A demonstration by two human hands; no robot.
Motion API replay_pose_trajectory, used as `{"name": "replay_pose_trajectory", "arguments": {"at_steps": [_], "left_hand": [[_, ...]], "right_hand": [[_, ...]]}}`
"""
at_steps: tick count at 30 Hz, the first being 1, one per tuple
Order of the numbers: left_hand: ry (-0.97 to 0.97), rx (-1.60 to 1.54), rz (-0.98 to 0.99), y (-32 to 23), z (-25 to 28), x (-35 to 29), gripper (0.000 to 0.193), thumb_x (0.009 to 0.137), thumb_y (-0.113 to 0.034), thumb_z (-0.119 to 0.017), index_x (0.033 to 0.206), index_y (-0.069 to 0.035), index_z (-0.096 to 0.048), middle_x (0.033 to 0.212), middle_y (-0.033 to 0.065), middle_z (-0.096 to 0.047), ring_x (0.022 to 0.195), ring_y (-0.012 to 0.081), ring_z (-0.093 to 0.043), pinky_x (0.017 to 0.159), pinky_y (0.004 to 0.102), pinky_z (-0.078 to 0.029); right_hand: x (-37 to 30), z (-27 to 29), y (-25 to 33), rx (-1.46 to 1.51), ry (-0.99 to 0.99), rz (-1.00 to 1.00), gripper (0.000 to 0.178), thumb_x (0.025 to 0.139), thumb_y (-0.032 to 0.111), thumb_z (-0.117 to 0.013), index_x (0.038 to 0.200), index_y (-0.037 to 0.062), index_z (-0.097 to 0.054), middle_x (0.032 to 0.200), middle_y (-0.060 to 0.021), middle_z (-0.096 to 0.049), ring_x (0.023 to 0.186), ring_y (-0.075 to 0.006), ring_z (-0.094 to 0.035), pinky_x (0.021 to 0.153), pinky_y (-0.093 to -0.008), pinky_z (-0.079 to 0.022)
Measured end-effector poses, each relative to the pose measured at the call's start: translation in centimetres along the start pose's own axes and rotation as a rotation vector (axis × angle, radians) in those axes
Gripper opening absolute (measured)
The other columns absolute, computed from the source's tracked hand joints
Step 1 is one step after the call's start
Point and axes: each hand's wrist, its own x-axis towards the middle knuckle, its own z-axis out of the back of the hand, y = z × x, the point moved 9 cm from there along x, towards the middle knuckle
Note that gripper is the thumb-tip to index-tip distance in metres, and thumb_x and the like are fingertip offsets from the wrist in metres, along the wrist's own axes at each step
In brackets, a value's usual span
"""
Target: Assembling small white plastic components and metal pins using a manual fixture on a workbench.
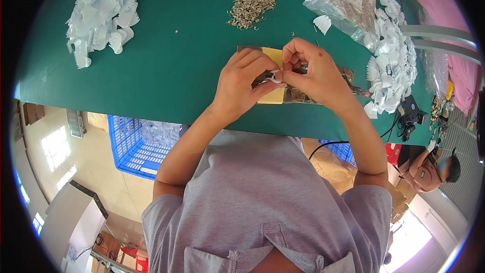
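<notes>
fingers (262, 64) pinch a small white piece (276, 79).

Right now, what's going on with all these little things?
A person's left hand holds a small white piece over a yellow patch, with the right hand up against it. Ahead sits a pile of small metal-looking bits. The left heap and the right heap are white.

A green worktop (151, 81) carries a black device (411, 114) at the right. Two grey bars (437, 31) reach in from the far right, near pink cloth (429, 0). Left, a blue slatted crate (134, 169) sits below the worktop's edge; a co-worker (423, 177) in brown is at the near right.
</notes>
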Motion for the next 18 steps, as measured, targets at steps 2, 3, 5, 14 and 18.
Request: {"name": "replay_pose_trajectory", "arguments": {"at_steps": [2,3,5,14,18], "left_hand": [[0.030,-0.041,0.025,0.1,-0.1,0.3,0.030,0.074,-0.013,-0.089,0.095,-0.008,-0.069,0.092,0.0054,-0.067,0.089,0.0287,-0.063,0.077,0.0402,-0.050],[0.024,-0.027,-0.007,-0.1,0.1,0.2,0.029,0.075,-0.009,-0.090,0.096,-0.006,-0.069,0.095,0.0065,-0.068,0.088,0.0264,-0.065,0.076,0.0369,-0.052],[0.012,-0.003,-0.038,-0.6,0.4,0.2,0.029,0.076,-0.004,-0.090,0.098,-0.004,-0.070,0.097,0.0077,-0.069,0.086,0.0242,-0.066,0.074,0.0337,-0.053],[0.050,-0.055,0.067,0.2,-0.3,-0.3,0.028,0.078,0.002,-0.088,0.100,0.000,-0.071,0.105,0.0099,-0.074,0.095,0.0207,-0.070,0.080,0.0306,-0.056],[0.045,-0.022,0.020,-0.1,-0.2,-0.2,0.027,0.079,0.003,-0.087,0.101,0.000,-0.072,0.105,0.0108,-0.074,0.094,0.0202,-0.071,0.079,0.0301,-0.057]], "right_hand": [[-0.7,0.8,0.8,0.033,-0.069,0.131,0.027,0.086,0.008,-0.081,0.105,0.0027,-0.062,0.092,-0.0055,-0.072,0.082,-0.0134,-0.068,0.077,-0.0299,-0.056],[-1.5,2.1,0.9,0.007,-0.197,0.169,0.029,0.088,0.009,-0.081,0.111,0.0032,-0.064,0.095,-0.0054,-0.072,0.084,-0.0136,-0.069,0.079,-0.0296,-0.057],[-4.5,6.2,0.1,-0.135,-0.457,0.260,0.029,0.097,0.011,-0.075,0.123,0.0036,-0.067,0.104,-0.0062,-0.074,0.092,-0.0144,-0.071,0.085,-0.0299,-0.057],[-13.9,11.3,-12.4,-0.249,-0.879,-0.024,0.030,0.112,0.016,-0.048,0.111,0.0005,-0.073,0.100,-0.0121,-0.074,0.096,-0.0235,-0.067,0.090,-0.0352,-0.051],[-13.9,12.4,-10.9,-0.445,-0.841,0.042,0.026,0.110,0.012,-0.050,0.109,0.0007,-0.074,0.097,-0.0118,-0.072,0.094,-0.0257,-0.064,0.088,-0.0388,-0.050]]}}
